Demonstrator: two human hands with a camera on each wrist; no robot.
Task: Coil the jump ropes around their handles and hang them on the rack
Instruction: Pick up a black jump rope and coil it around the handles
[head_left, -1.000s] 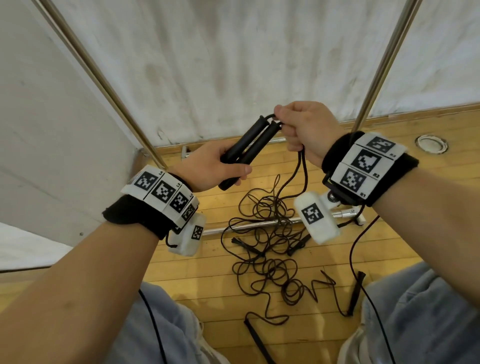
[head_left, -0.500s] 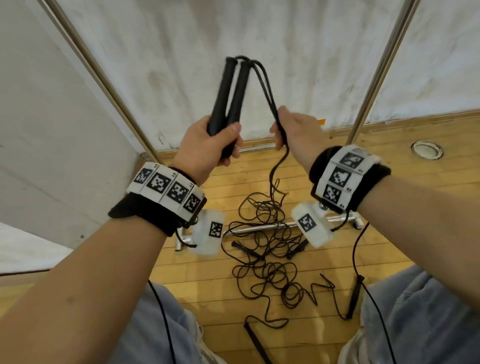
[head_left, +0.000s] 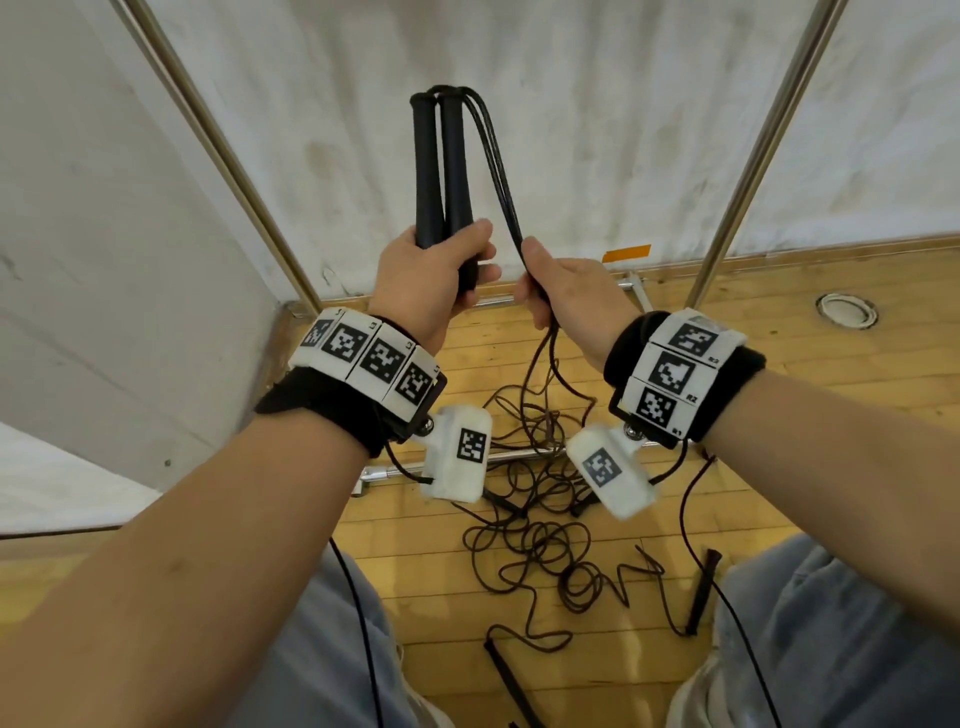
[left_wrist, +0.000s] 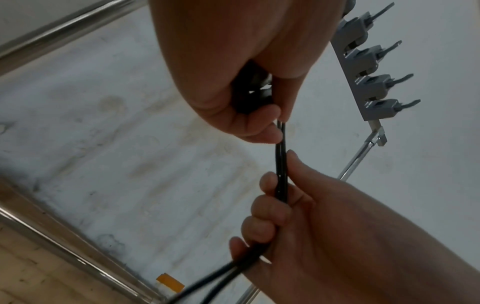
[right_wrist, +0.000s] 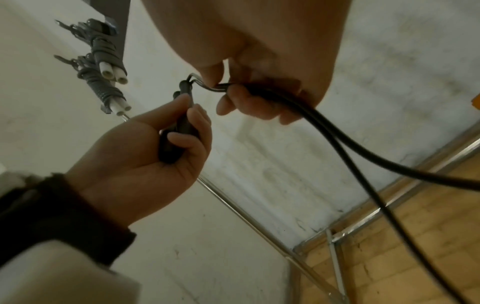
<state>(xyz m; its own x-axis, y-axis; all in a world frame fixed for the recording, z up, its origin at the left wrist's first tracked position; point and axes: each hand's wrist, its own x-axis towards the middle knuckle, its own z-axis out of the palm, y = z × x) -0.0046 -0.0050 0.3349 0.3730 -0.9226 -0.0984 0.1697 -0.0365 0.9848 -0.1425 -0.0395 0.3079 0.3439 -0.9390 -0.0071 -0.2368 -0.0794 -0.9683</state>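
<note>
My left hand (head_left: 457, 260) grips the lower ends of two black jump-rope handles (head_left: 439, 171), held side by side and upright in front of the white wall. Two strands of black rope (head_left: 501, 176) leave the handle tops and run down into my right hand (head_left: 540, 291), which holds them in its fist just right of the left hand. Below the fist the rope drops to a tangled pile (head_left: 540, 530) on the floor. In the left wrist view the right hand (left_wrist: 298, 216) grips the taut strands (left_wrist: 281, 164). A grey hook rack (left_wrist: 371, 78) hangs above.
Two coiled grey ropes with white handle ends (right_wrist: 103, 67) hang on the rack. More black handles (head_left: 701, 592) lie among the loose rope on the wooden floor. Metal rack uprights (head_left: 223, 150) slant on both sides, with a base bar (head_left: 395, 470) below. My knees frame the pile.
The left hand has lifted and turned the handles from slanting to upright. The right hand has slid from the handle tops down the rope, now close beside the left hand.
</note>
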